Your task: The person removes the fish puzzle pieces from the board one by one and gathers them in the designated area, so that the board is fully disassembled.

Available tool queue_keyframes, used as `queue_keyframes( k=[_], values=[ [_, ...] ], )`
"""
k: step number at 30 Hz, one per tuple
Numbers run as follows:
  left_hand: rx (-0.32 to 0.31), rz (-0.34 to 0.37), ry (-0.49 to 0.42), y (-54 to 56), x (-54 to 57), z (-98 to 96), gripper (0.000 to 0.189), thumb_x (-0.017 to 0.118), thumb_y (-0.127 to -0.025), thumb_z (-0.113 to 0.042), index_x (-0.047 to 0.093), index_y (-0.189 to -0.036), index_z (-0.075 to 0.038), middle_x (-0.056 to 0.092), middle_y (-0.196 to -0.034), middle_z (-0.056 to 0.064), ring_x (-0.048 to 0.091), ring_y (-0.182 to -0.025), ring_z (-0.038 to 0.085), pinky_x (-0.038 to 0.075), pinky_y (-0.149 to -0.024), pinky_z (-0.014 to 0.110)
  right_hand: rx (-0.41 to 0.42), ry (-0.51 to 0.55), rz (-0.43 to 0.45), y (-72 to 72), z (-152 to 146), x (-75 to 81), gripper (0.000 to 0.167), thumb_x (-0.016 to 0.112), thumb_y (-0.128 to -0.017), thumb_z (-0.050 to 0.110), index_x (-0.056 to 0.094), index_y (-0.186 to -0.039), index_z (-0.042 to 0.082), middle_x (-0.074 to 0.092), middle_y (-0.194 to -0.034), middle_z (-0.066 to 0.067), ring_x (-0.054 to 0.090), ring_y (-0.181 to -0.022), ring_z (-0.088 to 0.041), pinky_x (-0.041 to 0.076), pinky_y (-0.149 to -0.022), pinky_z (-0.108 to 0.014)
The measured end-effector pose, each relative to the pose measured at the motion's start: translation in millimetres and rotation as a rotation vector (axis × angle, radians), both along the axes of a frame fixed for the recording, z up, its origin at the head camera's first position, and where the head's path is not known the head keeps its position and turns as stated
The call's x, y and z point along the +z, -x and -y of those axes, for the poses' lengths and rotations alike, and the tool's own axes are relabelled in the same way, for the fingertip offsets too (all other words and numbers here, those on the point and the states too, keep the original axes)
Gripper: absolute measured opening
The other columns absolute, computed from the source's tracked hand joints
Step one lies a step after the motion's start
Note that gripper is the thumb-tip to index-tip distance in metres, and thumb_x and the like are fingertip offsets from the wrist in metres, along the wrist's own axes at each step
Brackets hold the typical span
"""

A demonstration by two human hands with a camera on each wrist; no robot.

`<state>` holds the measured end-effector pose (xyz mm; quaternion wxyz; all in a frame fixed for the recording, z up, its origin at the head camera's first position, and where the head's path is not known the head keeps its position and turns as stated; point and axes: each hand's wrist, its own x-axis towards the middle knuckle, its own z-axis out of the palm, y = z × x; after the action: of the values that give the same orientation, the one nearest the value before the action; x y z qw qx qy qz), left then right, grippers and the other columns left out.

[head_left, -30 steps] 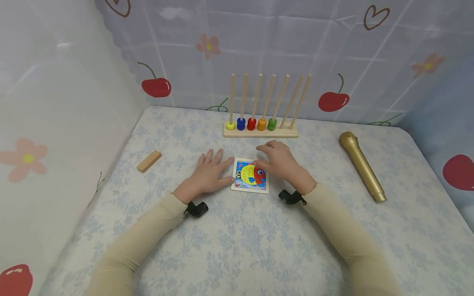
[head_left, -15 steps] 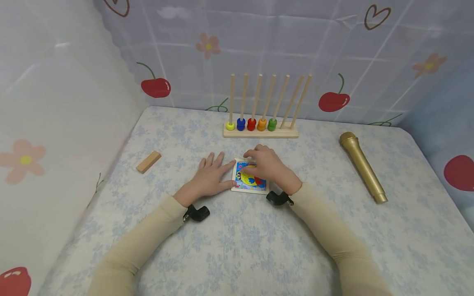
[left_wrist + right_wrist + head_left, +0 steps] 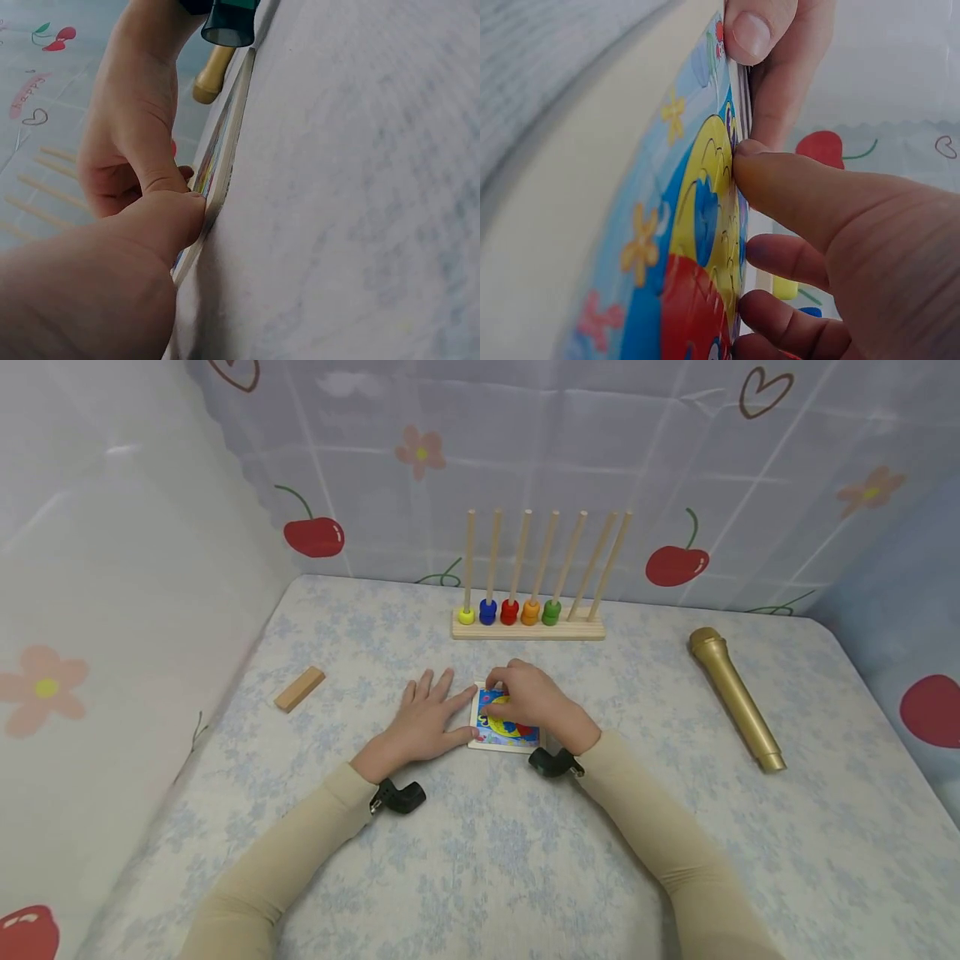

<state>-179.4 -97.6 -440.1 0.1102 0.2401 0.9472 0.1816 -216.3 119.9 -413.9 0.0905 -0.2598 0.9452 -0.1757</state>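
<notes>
A small square picture puzzle [image 3: 504, 742] with a pale wooden frame and a yellow-and-red fish lies on the cloth. My left hand [image 3: 422, 724] lies with fingers spread, thumb and index fingertip at the puzzle's left edge. My right hand [image 3: 542, 700] is over the puzzle, fingers bent, hiding its upper right part. In the right wrist view, the right thumb [image 3: 780, 176] meets the picture near the fish's tail [image 3: 731, 120], and the other fingertips reach the picture's far side. I cannot tell whether the right hand pinches a piece.
Behind the puzzle stands a wooden bead rack [image 3: 527, 632] with tall pegs and coloured beads low on several of them. A small wooden block [image 3: 300, 689] lies to the left. On the right lies a gold toy microphone [image 3: 737, 700]. A printed curtain [image 3: 570, 452] hangs behind the table.
My right hand has moved left and slightly down over the puzzle, its thumb passing from the fish's head towards the tail. The left hand has barely moved at the left edge.
</notes>
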Motion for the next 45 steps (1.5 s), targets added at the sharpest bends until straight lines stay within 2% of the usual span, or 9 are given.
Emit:
queue_keyframes(
  k=[10, 33, 45],
  values=[
    [0.006, -0.03, -0.01, -0.6, -4.6, 0.0, 0.074, 0.055, -0.099, -0.056, 0.033, -0.161, -0.023, 0.011, -0.171, 0.021, 0.002, -0.157, 0.051, 0.006, -0.122, 0.071, -0.05, 0.023, 0.065, 3.2, 1.6, -3.9, 0.04, 0.08, -0.088, 0.036, 0.07, -0.115, 0.009, 0.063, -0.101, -0.011, 0.057, -0.087, -0.022, 0.049, -0.074, -0.031],
    [0.015, -0.025, -0.019, 0.2, -5.0, -0.4, 0.074, 0.055, -0.099, -0.056, 0.033, -0.161, -0.023, 0.011, -0.171, 0.021, 0.001, -0.157, 0.051, 0.005, -0.122, 0.071, -0.085, 0.032, 0.104, 5.9, 2.0, -4.6, 0.04, 0.08, -0.087, 0.037, 0.069, -0.114, 0.009, 0.062, -0.102, -0.011, 0.056, -0.088, -0.022, 0.047, -0.075, -0.031],
    [0.016, -0.023, -0.023, 0.0, -5.0, -0.2, 0.074, 0.056, -0.099, -0.056, 0.034, -0.161, -0.023, 0.012, -0.171, 0.021, 0.001, -0.157, 0.051, 0.005, -0.122, 0.071, -0.11, 0.033, 0.123, 4.8, 3.6, -3.7, 0.041, 0.081, -0.087, 0.036, 0.067, -0.115, 0.009, 0.062, -0.107, -0.012, 0.057, -0.094, -0.024, 0.051, -0.082, -0.036]
  ],
)
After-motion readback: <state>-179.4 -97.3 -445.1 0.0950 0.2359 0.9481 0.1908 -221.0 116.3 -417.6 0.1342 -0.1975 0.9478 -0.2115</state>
